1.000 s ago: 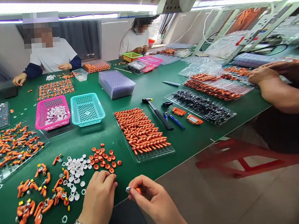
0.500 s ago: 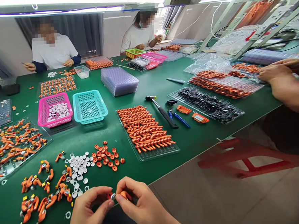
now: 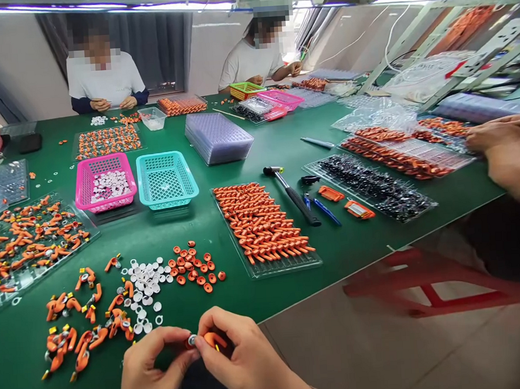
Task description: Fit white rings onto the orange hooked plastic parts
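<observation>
My left hand [image 3: 158, 362] pinches a small round earbud piece [image 3: 192, 340], with a silvery-grey face and a reddish edge, between thumb and forefinger. Close against it, my right hand [image 3: 241, 351] is closed round an orange earbud housing [image 3: 215, 340] with a curved stem; its thumb and forefinger tips meet the round piece. Fingers hide how the two parts join. Left of my hands lie loose orange earbud housings [image 3: 82, 345] with yellow ends. Beyond are a pile of white rings and discs [image 3: 146, 280] and a group of orange cup-shaped caps [image 3: 194, 263].
A pink basket [image 3: 78, 185] holds white pieces, beside a turquoise basket [image 3: 169, 205]. Trays of orange parts lie left and centre, one tray [image 3: 286, 269] near a hammer [image 3: 293, 197]. Black parts [image 3: 365, 179] fill another tray. Co-workers sit opposite; another person's hands [image 3: 503, 141] are at right.
The view has shifted slightly, so the table's contents sit farther right. My hands stay together, the right fingertips covering more of the round piece. The far-left co-worker's hands have come closer together.
</observation>
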Tool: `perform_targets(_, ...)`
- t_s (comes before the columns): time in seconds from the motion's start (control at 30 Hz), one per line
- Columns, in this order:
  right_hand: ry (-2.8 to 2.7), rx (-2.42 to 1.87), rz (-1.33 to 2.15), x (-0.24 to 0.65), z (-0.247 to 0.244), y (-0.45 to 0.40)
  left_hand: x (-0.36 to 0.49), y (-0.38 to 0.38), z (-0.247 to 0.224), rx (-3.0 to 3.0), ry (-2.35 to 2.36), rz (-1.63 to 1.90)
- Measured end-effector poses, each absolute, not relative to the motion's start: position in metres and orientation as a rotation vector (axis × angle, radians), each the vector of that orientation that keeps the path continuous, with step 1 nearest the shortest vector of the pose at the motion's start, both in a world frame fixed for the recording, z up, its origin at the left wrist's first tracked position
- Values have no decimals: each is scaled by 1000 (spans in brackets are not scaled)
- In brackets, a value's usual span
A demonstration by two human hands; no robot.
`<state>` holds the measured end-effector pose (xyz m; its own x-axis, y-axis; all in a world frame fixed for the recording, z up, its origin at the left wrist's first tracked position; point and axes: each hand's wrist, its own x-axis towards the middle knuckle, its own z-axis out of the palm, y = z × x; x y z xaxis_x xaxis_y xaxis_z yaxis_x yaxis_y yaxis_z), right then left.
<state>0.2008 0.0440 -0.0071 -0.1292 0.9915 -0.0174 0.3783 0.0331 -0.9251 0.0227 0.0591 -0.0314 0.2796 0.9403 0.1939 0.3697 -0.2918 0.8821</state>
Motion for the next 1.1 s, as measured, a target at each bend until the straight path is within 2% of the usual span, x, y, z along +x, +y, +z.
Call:
perform_targets(0.8,-1777,-1369,898,202,-7,39,31,48,-29,1904,1252,1141)
perform_targets(1.1,-1716,-1323,1158,206,3,43,28,46,-27,1886,1161,1172)
